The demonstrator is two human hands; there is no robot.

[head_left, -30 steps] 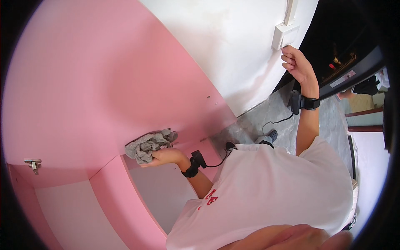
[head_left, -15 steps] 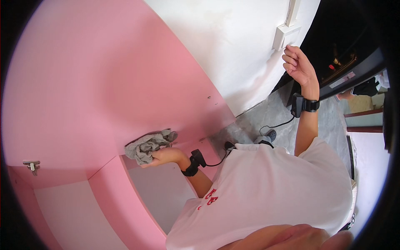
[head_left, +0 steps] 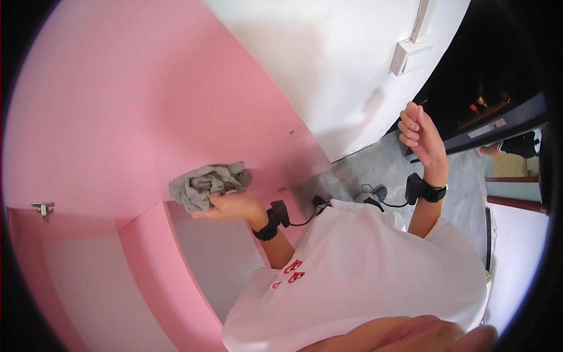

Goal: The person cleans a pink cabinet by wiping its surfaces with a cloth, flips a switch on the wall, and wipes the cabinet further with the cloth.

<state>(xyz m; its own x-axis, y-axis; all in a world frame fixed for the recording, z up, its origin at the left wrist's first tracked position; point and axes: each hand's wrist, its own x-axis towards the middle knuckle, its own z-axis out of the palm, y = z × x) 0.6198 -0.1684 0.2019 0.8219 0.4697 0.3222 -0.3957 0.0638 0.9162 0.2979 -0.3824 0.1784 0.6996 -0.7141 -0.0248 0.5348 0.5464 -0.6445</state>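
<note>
A pink cabinet (head_left: 117,105) fills the space ahead of and around my left hand, with open compartments below that hand. My white shirt (head_left: 363,270), printed in red, spreads between and below my arms. A white wall (head_left: 305,64) rises between and beyond my hands, and grey floor (head_left: 463,176) shows beside my right wrist. My left hand (head_left: 229,206), slightly blurred, is partly closed on a crumpled grey cloth (head_left: 202,185), which lies against the pink surface. My right hand (head_left: 423,134) is raised, fingers loosely curled in, holding nothing. A white switch (head_left: 410,57) is on the wall beyond it, apart from my fingers. Each wrist wears a black band. A small metal hinge (head_left: 43,210) sits left of the cloth.
</note>
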